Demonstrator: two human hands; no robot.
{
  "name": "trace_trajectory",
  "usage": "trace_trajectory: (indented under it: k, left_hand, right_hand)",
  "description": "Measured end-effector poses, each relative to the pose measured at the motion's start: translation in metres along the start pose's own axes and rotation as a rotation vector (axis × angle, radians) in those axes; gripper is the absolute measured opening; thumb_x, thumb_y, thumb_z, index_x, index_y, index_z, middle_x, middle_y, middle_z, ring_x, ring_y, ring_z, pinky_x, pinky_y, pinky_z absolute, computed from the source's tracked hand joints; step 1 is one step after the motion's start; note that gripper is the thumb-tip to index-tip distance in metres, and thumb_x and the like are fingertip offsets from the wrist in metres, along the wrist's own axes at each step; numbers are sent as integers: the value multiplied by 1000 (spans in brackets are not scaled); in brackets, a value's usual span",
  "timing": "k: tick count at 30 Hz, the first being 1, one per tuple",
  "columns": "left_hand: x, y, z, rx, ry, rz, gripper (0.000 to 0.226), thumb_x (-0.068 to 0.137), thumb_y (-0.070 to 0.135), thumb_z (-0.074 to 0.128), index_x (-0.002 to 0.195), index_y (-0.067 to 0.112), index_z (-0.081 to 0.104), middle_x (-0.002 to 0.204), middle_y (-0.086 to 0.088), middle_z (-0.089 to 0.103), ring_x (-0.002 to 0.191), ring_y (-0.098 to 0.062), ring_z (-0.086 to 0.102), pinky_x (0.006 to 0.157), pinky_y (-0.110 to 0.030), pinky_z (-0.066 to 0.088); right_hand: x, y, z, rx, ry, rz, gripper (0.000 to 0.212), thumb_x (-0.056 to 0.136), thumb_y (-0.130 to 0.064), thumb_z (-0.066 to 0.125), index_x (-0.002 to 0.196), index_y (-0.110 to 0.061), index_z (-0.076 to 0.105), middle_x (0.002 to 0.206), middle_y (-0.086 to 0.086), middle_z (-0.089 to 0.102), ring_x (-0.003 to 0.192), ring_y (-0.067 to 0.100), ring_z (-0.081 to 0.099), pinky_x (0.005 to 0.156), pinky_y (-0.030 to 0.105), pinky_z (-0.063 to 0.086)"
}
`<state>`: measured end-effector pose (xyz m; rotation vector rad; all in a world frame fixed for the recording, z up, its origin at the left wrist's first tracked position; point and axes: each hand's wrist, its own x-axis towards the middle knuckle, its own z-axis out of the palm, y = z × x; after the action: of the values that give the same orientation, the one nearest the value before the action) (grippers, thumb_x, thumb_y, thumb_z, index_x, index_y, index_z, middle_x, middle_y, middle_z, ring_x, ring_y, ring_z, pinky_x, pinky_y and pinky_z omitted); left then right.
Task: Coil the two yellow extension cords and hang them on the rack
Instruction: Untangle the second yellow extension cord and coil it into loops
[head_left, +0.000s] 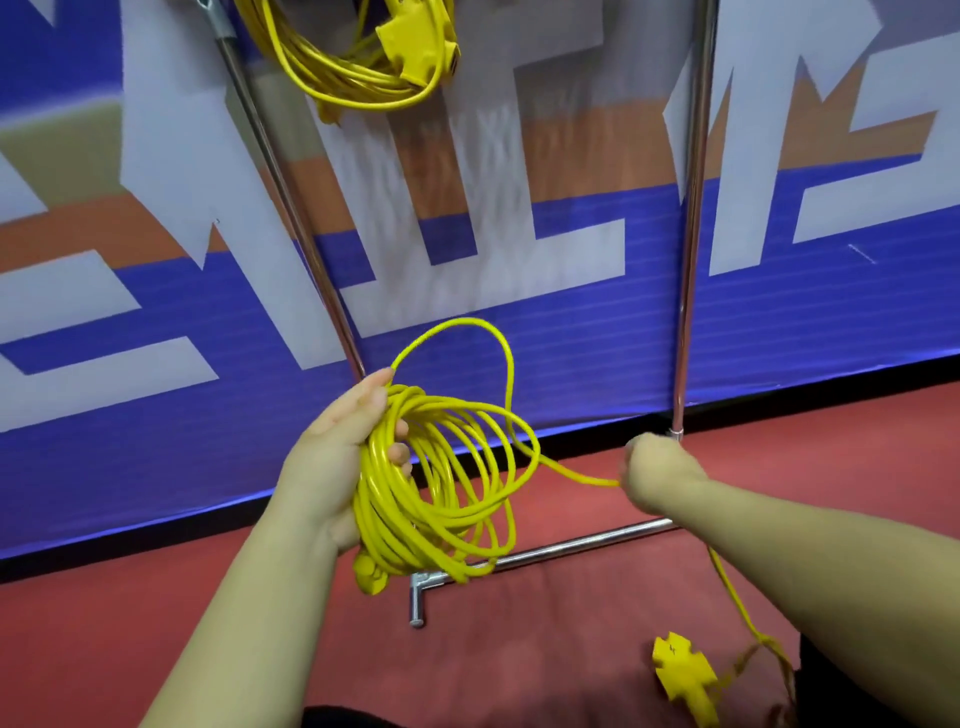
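Glossy yellow cord (441, 488) — looped, left hand (337, 457) gripping

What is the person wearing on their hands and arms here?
Nothing visible: the left hand and right hand are bare, no gloves or rings, and both forearms are uncovered to the frame edge, with no sleeves, watch or bands.

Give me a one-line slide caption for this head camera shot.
Left hand holds a part-wound yellow cord coil while the right hand pinches its loose run; another coil hangs above between the rack poles.
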<state>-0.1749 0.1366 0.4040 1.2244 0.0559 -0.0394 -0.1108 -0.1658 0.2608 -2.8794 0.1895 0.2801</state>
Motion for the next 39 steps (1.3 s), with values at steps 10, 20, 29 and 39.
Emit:
trace_trajectory:
  k: [10, 20, 29, 39]
  left_hand:
    - [7, 5, -13, -160, 117, 134, 24, 104, 19, 46, 124, 22, 60, 72, -9, 57, 48, -14, 52, 49, -24, 50]
    - [21, -38, 9, 86, 134, 132, 28, 103, 16, 51, 129, 21, 61, 75, -14, 58, 55, -23, 54, 57, -32, 49]
    - [7, -60, 56, 399, -57, 53, 42, 100, 57, 42, 124, 34, 68, 76, -15, 64, 56, -24, 56, 56, -32, 49]
    - [-12, -74, 103, 108, -451, -136, 78, 61, 73, 78, 126, 31, 68, 81, -19, 58, 48, -24, 52, 50, -30, 47]
  right_hand:
    - [-81, -73, -28, -102, -398, -766, 17, 84, -16, 66, 97, -16, 76, 88, 2, 74, 77, 15, 61, 64, 21, 38]
    - [-124, -74, -104, 366, -168, -986, 22, 86, -9, 70, 101, -21, 79, 78, -12, 67, 70, 0, 60, 66, 10, 40]
    - [-119, -44, -145, 818, 162, -952, 21, 84, 3, 73, 98, -12, 76, 86, -9, 75, 80, 0, 69, 73, 14, 50]
    - [-82, 12, -158, 945, 460, -647, 20, 74, -18, 87, 86, -21, 71, 77, -2, 73, 70, 9, 68, 69, 24, 55]
